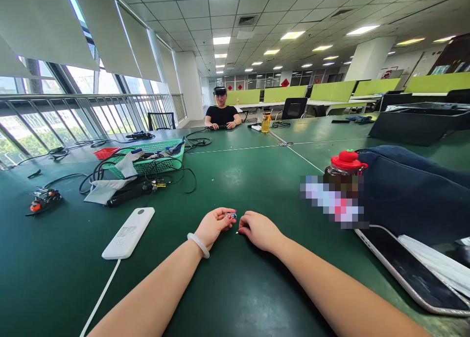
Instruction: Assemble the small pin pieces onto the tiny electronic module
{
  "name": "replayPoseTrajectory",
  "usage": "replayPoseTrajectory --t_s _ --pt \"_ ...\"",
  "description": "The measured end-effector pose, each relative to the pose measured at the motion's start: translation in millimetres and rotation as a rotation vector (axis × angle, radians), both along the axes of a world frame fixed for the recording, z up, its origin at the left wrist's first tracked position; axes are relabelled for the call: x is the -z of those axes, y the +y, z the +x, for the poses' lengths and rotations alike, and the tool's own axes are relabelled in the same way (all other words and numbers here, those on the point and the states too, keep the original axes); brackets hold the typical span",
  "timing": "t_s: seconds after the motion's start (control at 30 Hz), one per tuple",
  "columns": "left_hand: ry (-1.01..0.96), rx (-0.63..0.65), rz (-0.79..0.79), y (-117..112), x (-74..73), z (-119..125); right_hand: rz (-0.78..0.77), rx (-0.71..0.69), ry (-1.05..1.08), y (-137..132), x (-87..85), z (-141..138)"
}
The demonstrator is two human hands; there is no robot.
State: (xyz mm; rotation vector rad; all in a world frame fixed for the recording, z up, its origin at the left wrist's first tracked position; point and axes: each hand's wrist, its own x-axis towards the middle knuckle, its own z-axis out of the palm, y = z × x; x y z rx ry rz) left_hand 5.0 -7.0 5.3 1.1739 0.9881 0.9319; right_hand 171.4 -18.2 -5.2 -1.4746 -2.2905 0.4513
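My left hand [216, 225], with a pale bangle [199, 245] on the wrist, pinches a small silvery and dark piece [232, 215] between thumb and fingers. It looks like a small electronic or metal part, but its exact kind is too small to tell. Close on its right is my right hand [259, 229], fingers curled with thumb and fingertip together. A tiny white bit [237, 233] shows at those fingertips; whether they grip it or only touch it I cannot tell. Both hands are low over the green tabletop [235, 278], and a narrow gap separates them.
On the left are a white power bank [128, 233] with a cable, a green basket [172, 162] of gloves and wires, and a small orange-black device [44, 200]. Rightward are a red-lidded jar [345, 168], a dark bag [407, 195] and a tablet [414, 271]. A person [222, 114] sits opposite.
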Motion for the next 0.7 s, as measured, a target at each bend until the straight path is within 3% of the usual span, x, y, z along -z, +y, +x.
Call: replayPoseTrajectory --t_s 0.7 --pt "0.003 0.005 -0.008 -0.9 -1.6 0.6 -0.063 0.049 -0.002 7.3 4.2 4.2"
